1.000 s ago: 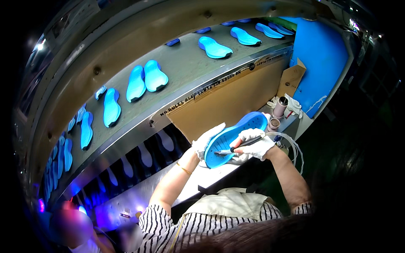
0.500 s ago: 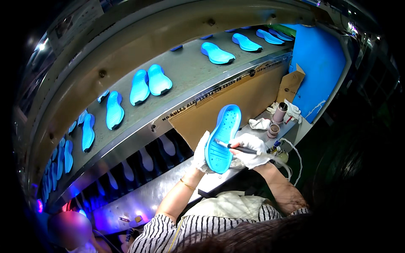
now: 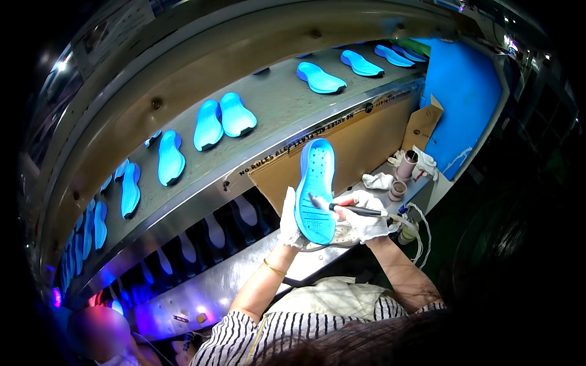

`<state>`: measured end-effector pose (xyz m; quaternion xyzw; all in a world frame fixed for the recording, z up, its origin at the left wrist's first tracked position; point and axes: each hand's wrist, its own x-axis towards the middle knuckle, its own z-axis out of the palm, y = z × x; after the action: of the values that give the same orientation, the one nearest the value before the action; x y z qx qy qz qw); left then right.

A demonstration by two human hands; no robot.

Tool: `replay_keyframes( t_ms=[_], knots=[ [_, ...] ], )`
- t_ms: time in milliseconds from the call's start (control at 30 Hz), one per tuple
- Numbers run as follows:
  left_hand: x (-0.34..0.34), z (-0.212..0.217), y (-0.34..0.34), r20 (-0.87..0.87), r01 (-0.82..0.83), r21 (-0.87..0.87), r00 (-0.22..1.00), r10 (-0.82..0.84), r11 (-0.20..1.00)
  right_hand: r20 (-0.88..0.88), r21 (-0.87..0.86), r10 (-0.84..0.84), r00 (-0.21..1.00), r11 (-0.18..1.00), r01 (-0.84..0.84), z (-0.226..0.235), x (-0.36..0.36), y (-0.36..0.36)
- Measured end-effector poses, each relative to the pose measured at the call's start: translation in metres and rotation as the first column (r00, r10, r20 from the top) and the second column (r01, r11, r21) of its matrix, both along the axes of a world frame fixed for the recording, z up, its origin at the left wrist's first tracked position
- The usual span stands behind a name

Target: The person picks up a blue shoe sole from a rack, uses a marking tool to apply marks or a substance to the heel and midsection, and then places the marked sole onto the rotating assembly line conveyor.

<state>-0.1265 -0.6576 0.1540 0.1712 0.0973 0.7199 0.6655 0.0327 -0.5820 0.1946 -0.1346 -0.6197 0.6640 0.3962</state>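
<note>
Basically, left hand point(image 3: 289, 221) gripped the blue shoe sole point(image 3: 316, 190) by its heel edge, upright above the bench point(image 3: 244, 277). Right hand point(image 3: 368, 215) pinched a brush point(image 3: 345, 208), tip touching it. Sole looked light, flexible foam; an edge grip seemed best.

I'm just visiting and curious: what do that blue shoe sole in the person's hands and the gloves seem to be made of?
The blue shoe sole looks like moulded foam or soft rubber: one even matte colour, with small dots and ridges pressed into its face. The gloves on the left hand and right hand look like white woven cloth, dull and slightly wrinkled. The brush has a dark handle, probably plastic; too small to be sure.
</note>
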Motion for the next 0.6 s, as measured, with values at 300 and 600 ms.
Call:
replay_keyframes(
  t_ms=[300,600],
  knots=[
    [-0.009,0.008,0.004,-0.18,-0.099,-0.028,0.979,0.092,0.995,-0.092,0.397,0.168,0.981,0.91,-0.119,0.015,0.009,0.018],
    [-0.031,0.07,0.025,-0.314,-0.05,-0.001,0.948,0.047,0.999,0.008,0.85,-0.134,0.991,0.522,0.064,0.048,0.038,0.018]
  ],
)
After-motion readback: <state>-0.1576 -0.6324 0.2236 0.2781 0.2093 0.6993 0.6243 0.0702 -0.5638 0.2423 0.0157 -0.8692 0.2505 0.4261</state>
